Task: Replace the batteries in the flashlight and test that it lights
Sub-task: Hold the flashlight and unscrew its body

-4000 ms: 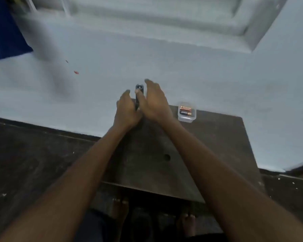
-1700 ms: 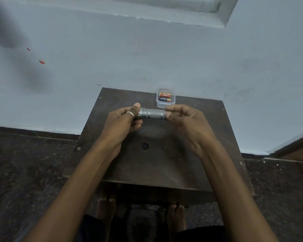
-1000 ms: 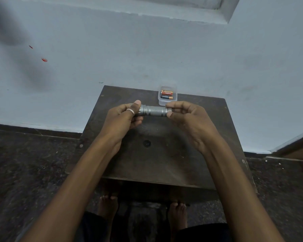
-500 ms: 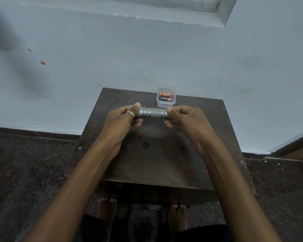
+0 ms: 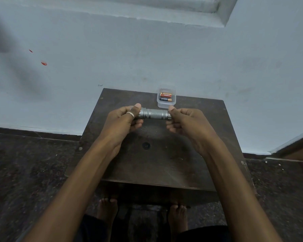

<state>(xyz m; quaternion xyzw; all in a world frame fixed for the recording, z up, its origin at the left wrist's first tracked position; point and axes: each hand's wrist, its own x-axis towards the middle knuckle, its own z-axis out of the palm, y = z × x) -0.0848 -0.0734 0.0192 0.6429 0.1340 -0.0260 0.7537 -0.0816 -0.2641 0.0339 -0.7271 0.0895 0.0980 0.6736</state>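
Note:
A silver metal flashlight (image 5: 154,114) lies level in the air above a small dark wooden table (image 5: 164,159). My left hand (image 5: 122,121), with a ring on one finger, grips its left end, which the fingers hide. My right hand (image 5: 184,123) pinches its right end between thumb and fingertips. Behind the flashlight, at the table's far edge, stands a small clear plastic box (image 5: 166,98) with two batteries in it, one orange and one dark with a copper tip.
The table stands against a pale blue wall (image 5: 147,55) with a ledge higher up. Dark speckled floor (image 5: 24,172) lies on both sides. My bare feet (image 5: 107,208) show under the table's near edge. A round hole (image 5: 146,145) marks the tabletop.
Four seconds ago both hands held the flashlight upright near the wall; now it lies level over the table. In the last second my right fingers have shifted slightly on its right end.

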